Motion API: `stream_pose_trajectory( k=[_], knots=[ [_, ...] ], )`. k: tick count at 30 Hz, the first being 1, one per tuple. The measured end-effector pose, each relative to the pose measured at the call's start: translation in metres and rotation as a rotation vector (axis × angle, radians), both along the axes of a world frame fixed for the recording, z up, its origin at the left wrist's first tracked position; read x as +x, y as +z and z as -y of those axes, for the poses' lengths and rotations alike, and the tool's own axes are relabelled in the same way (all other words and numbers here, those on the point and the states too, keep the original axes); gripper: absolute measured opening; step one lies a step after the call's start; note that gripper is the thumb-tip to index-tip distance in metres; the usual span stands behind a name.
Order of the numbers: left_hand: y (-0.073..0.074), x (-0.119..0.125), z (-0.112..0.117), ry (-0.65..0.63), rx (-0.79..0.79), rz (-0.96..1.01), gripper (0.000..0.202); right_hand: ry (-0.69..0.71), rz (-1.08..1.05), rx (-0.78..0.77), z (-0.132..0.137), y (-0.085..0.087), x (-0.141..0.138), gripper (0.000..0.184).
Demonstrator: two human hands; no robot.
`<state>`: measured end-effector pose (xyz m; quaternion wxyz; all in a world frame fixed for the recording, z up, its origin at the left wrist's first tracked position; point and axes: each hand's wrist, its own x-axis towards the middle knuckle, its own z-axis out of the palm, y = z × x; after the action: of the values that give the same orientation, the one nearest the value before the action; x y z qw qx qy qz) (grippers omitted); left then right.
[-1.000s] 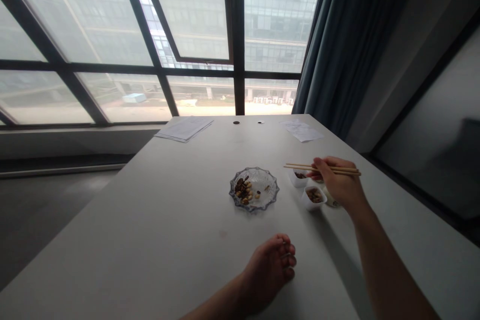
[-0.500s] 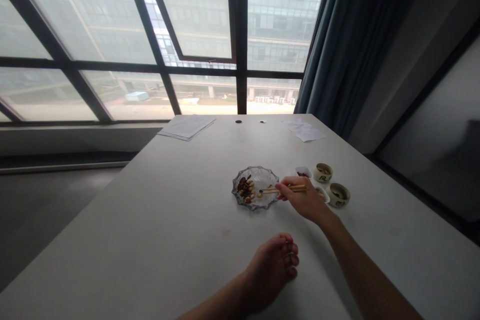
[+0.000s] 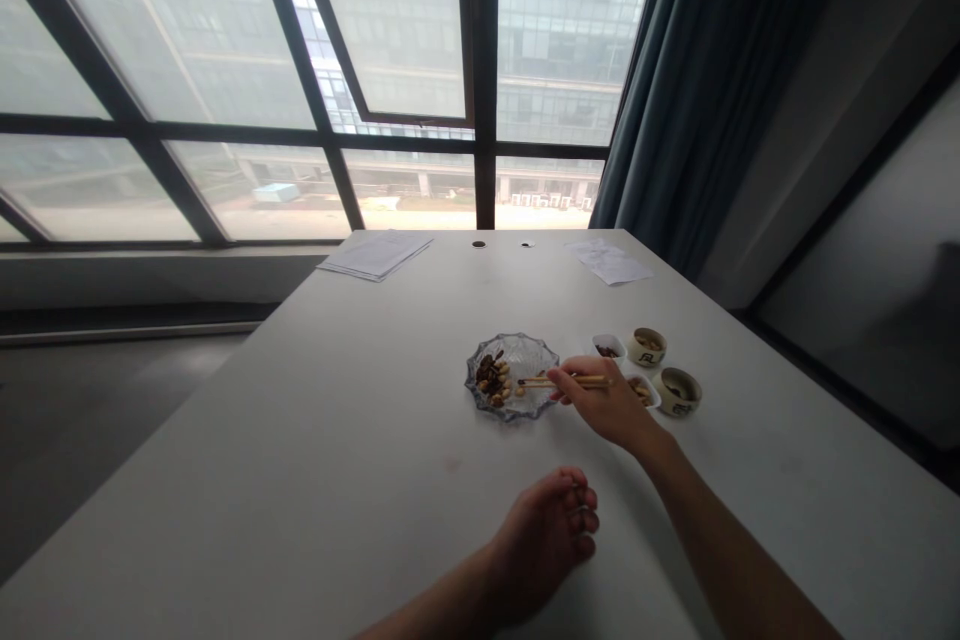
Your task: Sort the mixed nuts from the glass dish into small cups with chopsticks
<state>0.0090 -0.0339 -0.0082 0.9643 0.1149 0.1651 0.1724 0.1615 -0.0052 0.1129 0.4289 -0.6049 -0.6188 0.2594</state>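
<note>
My right hand [image 3: 600, 405] is closed around a pair of wooden chopsticks [image 3: 551, 382] that point left. Their tips are over a scalloped clear glass dish [image 3: 544, 352], close to a small pale nut-like piece [image 3: 520, 391]. A cluster of dark and tan pieces [image 3: 491, 380], perhaps nuts or dried food, lies in the dish's left half. Whether the tips pinch anything is too small to tell. My left hand [image 3: 544, 535] rests on the table nearer to me, its fingers curled in, with nothing seen in them.
Right of the dish stand two small white trays of food, one with dark pieces [image 3: 607, 350], one with tan pieces [image 3: 643, 392] partly behind my right hand. Beside them are two round pots [image 3: 647, 347] with dark characters. Papers [image 3: 375, 255] lie on the white table's [image 3: 337, 420] far end.
My right hand and the chopsticks have shifted very slightly left. The small pale piece stays by the tips, and my left hand has hardly moved.
</note>
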Motion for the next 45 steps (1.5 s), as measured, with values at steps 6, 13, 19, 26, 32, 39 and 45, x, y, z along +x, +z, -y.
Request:
stream_pose_trajectory(
  k=[6, 13, 19, 26, 32, 39, 45],
  knots=[
    [0.000, 0.000, 0.000, 0.000, -0.007, -0.009, 0.009, -0.054, 0.021, 0.029, -0.003, -0.009, 0.003, 0.039],
    [0.000, 0.000, 0.000, -0.004, -0.006, -0.005, 0.008, -0.111, -0.015, 0.036, -0.006, -0.014, 0.005, 0.040],
    [-0.001, 0.000, 0.000, -0.004, 0.005, -0.002, 0.008, -0.101, -0.054, 0.039, -0.007, -0.015, 0.004, 0.036],
    [-0.001, 0.000, -0.001, -0.010, -0.003, 0.002, 0.010, -0.114, -0.078, 0.031, -0.010, -0.021, 0.004, 0.033],
    [-0.001, 0.000, 0.000, -0.006, -0.004, 0.008, 0.009, -0.136, -0.018, 0.050, -0.010, -0.020, 0.003, 0.035],
    [0.000, -0.001, 0.001, -0.007, -0.004, 0.010, 0.010, -0.147, -0.001, 0.041, -0.008, -0.015, 0.000, 0.036],
    [-0.001, 0.000, 0.000, -0.007, -0.004, 0.004, 0.010, -0.156, 0.034, 0.050, -0.007, -0.015, 0.000, 0.038]
  ],
)
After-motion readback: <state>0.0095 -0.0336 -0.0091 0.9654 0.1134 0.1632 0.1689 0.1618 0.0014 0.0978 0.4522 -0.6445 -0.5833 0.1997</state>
